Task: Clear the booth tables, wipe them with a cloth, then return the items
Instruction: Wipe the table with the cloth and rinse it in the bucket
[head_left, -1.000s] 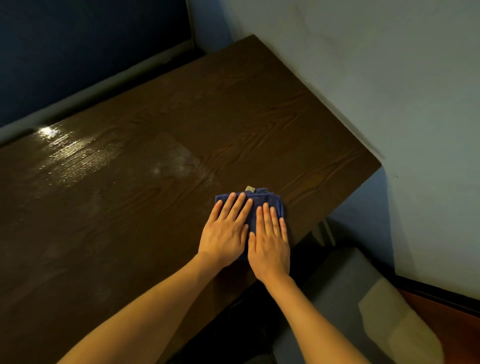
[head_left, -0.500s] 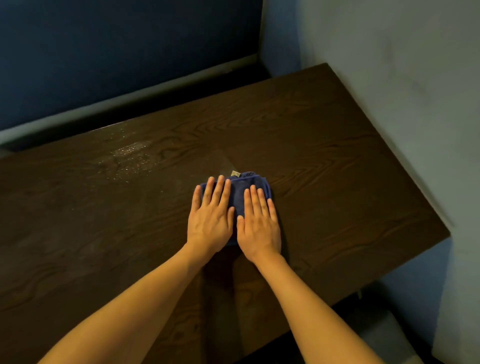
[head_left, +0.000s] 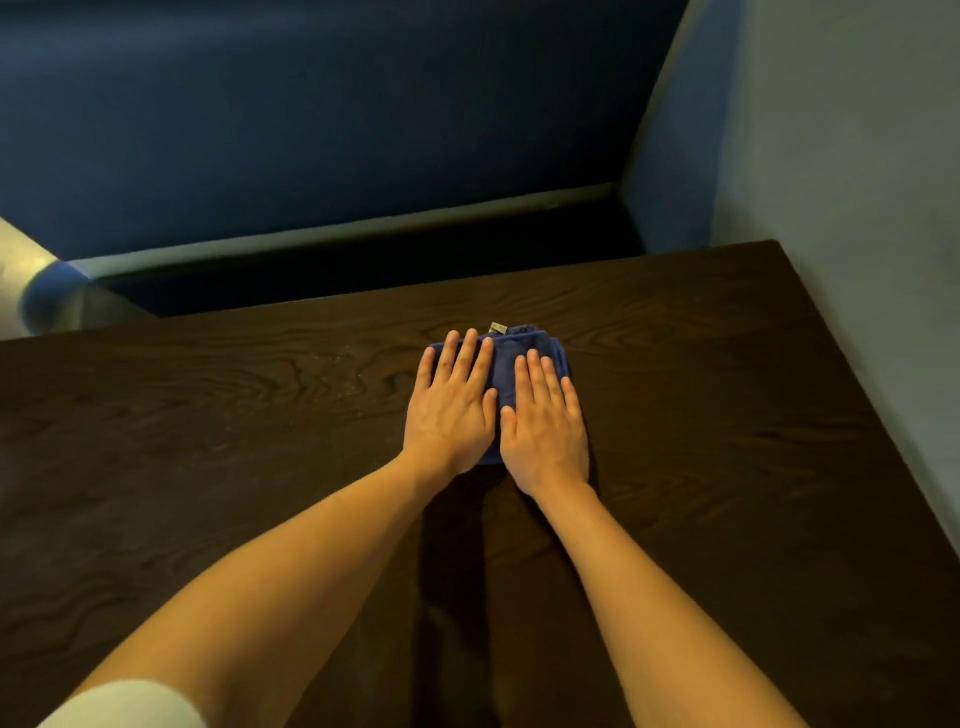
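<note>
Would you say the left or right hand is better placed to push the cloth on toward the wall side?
Right hand, probably: it presses the cloth on the wall side.

Both arms reach forward, left hand (head_left: 451, 413) and right hand (head_left: 545, 427) lying flat side by side, fingers straight.

The cloth (head_left: 524, 358) is dark blue with a small pale tag (head_left: 498, 328). The table (head_left: 727, 415) is dark brown with wavy wood grain. The seat back (head_left: 311, 130) is navy.
</note>
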